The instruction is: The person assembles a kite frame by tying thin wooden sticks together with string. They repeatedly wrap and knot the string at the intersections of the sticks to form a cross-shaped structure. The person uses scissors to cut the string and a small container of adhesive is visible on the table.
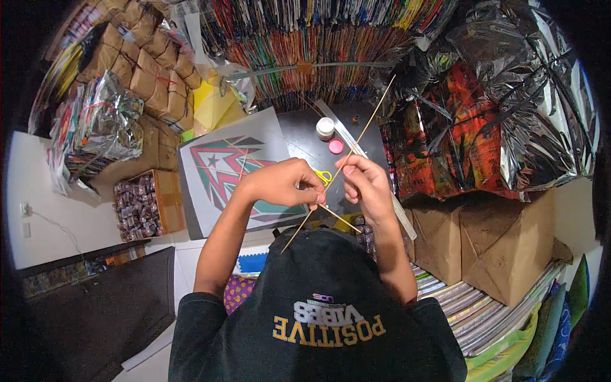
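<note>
My left hand [286,183] pinches a long thin wooden stick [375,114] at the spot where a second, shorter stick [342,220] crosses it. The long stick runs slantwise from near my chest to the far right. Closed fingertips of my right hand [368,184] meet the long stick a little above the crossing. Whether a thread is also between them is too small to tell. Under my left forearm lies a pale sheet with a red, green and black star design [213,169], with thin sticks on it. Yellow-handled scissors [323,176] rest behind my hands.
On the dark table [296,130] are a white jar [325,128], a pink lid [336,147] and a metal ruler [340,130]. Stacked bundles [305,51] rise behind it. Plastic-wrapped bundles [458,127] and cardboard boxes [506,235] crowd the right; an open box of small packets [168,200] stands left.
</note>
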The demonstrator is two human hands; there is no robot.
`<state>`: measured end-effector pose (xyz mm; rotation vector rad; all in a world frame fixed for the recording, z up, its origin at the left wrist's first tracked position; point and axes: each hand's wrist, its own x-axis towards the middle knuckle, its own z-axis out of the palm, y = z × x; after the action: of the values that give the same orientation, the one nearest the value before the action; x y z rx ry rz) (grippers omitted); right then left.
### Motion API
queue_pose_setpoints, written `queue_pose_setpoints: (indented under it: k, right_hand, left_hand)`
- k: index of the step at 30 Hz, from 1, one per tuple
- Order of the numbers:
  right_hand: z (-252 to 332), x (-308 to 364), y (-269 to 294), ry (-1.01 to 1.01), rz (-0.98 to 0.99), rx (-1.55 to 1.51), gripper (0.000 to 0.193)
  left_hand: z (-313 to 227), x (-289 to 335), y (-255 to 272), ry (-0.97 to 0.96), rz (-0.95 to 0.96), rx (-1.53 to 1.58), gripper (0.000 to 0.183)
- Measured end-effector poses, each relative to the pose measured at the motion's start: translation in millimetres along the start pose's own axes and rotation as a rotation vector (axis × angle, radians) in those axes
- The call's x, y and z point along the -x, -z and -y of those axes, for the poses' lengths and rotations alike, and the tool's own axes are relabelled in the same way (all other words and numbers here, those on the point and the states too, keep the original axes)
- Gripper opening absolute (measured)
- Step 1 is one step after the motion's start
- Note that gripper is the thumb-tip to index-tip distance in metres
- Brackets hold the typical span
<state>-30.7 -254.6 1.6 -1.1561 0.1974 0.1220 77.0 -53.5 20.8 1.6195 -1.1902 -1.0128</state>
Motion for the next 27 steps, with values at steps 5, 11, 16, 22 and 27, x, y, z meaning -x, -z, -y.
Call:
queue_pose_setpoints:
  k: [5,11,16,22,27]
  right_hand:
    - [0,0,-7,0.075,-0.074,0.156,0.02]
    - [7,3,-11,0.076,-0.187,0.277,0.018]
    - [11,4,-10,0.106,-0.178,0.35,0.022]
    - [16,7,-11,0.348,-0.305,0.715,0.017]
    - [13,4,-4,0.548,-0.449,0.669,0.013]
  left_hand:
    - [-3,-2,2,0.064,0.033,-0.032,0.017]
    - [-4,0,6,0.063,0.014,-0.04,0.017]
    - [-6,1,7,0.078,0.017,-0.082,0.018]
    - [-9,3,6,0.054,-0.024,-0.143,0.018]
    - [-8,8,11,0.126,-0.013,-0.132,0.018]
